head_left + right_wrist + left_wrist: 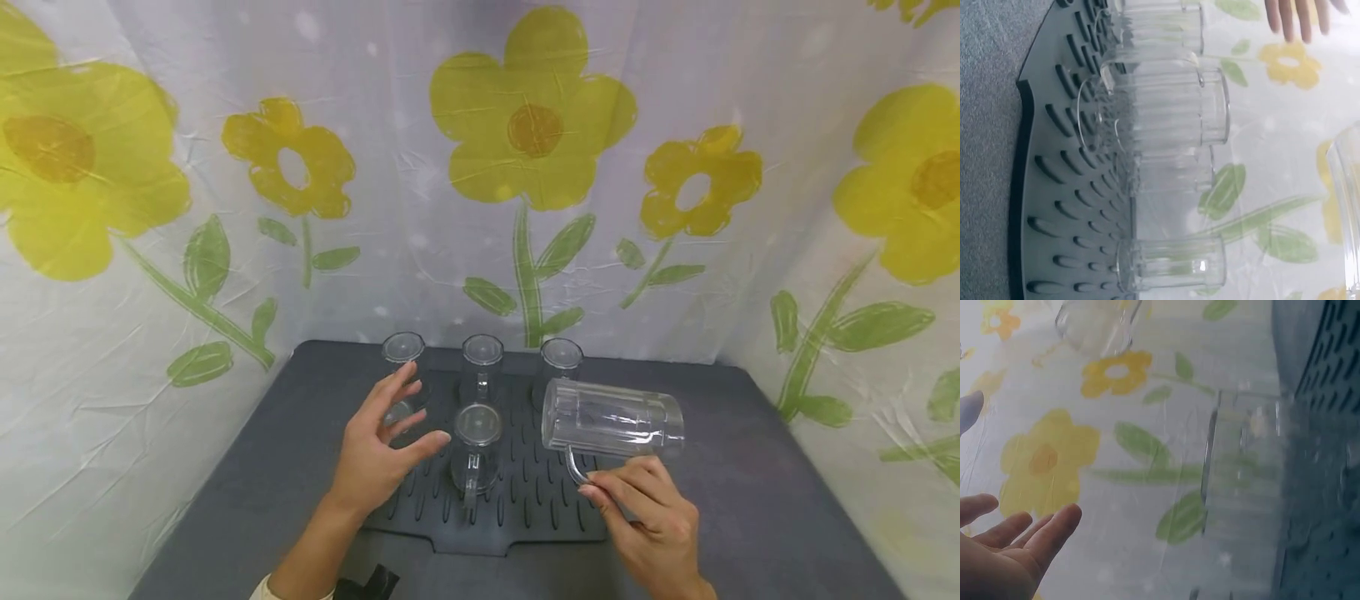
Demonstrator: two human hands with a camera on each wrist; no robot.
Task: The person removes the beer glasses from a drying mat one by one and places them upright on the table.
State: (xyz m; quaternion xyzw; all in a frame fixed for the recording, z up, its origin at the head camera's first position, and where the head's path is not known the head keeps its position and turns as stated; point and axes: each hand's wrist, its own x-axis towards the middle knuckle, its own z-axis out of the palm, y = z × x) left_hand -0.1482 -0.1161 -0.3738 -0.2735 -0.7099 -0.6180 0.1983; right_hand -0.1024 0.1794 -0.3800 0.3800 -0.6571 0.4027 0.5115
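Note:
In the head view my right hand (651, 523) pinches the handle of a clear glass mug (613, 419), which is held on its side above the right part of a dark ridged mat (468, 537). My left hand (378, 446) is raised over the mat's left side, fingers spread, holding nothing. Upside-down mugs stand on the mat: three at the back, one in the middle front (477, 450), and one partly hidden behind my left fingers. The right wrist view shows the held mug's edge (1347, 206) and my left fingertips at the top.
The mat lies on a dark grey table (750, 500). A curtain with yellow flowers (532, 129) encloses the back and both sides. Near the bottom edge, by my left forearm, is a black object (381, 582).

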